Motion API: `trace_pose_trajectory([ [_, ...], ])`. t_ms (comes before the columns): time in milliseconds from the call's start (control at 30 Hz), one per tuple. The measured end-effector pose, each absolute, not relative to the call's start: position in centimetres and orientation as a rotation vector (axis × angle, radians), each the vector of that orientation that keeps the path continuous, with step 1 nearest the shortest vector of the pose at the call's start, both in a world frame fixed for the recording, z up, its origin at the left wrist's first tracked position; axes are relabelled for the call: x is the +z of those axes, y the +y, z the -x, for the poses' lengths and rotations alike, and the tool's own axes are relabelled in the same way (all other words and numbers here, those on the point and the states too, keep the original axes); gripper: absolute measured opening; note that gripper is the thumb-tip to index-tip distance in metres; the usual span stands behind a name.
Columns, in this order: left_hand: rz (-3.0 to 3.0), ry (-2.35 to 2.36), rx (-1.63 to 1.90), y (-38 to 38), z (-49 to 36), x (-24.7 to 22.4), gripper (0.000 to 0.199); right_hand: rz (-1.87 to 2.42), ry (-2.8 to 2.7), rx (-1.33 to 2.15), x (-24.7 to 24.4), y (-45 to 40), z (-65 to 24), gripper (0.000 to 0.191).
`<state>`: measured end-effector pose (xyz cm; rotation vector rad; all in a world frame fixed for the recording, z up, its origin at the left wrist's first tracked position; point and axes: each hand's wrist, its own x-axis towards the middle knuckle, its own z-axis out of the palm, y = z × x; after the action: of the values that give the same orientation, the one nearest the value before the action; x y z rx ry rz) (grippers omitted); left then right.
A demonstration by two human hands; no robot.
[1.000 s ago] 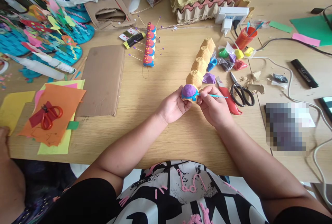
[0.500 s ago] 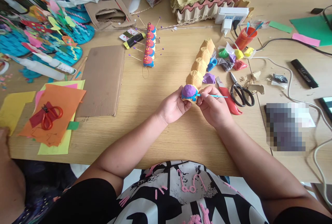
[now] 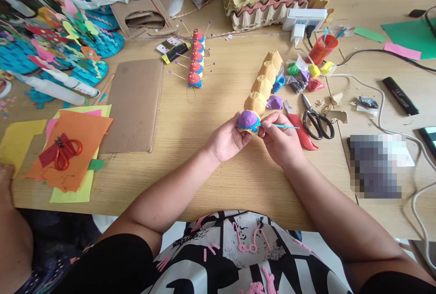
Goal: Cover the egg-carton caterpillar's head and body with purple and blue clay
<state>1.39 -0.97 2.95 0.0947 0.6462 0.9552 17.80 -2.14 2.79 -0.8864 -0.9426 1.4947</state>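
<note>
A row of yellow egg-carton cups (image 3: 262, 86) slants away from me over the table, its near cup covered with purple clay (image 3: 249, 119) and blue clay below that. My left hand (image 3: 227, 138) is closed around the left side of this near cup. Pinched in my right hand (image 3: 281, 139) is a thin blue modelling tool (image 3: 285, 126), its tip against the blue clay. The right fingers also rest by the cup's right side. Just right of that hand lie a red-handled cutter (image 3: 304, 136) and black-handled scissors (image 3: 318, 119).
A finished red and blue egg-carton caterpillar (image 3: 195, 64) stands at the back beside brown cardboard (image 3: 134, 107). Bagged clay (image 3: 296, 84) and a red cup (image 3: 323, 50) are behind my right hand. Small red pliers (image 3: 64, 152) lie on coloured paper. Another person's arm (image 3: 13, 230) is at the left edge.
Hardly anything differs. The blue tool and my right fingers have shifted very slightly at the blue clay; my left hand keeps its hold.
</note>
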Motion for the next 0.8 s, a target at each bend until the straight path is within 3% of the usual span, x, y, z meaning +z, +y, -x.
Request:
trace_pose_trajectory([
  [267,-0.119,0.613,0.961,-0.93,-1.4,2.7,0.035,0.92,-0.954,1.477,2.82,-2.26,-17.77,0.039],
  [467,-0.106,0.651,0.976,-0.9,-1.44,2.7,0.024,0.894,-0.968,1.475,2.63,-2.21,-17.93,0.038],
  [800,-0.099,0.706,1.03,-0.93,-1.64,2.81,0.023,0.951,-1.024,1.423,1.88,-1.96,-18.15,0.038],
])
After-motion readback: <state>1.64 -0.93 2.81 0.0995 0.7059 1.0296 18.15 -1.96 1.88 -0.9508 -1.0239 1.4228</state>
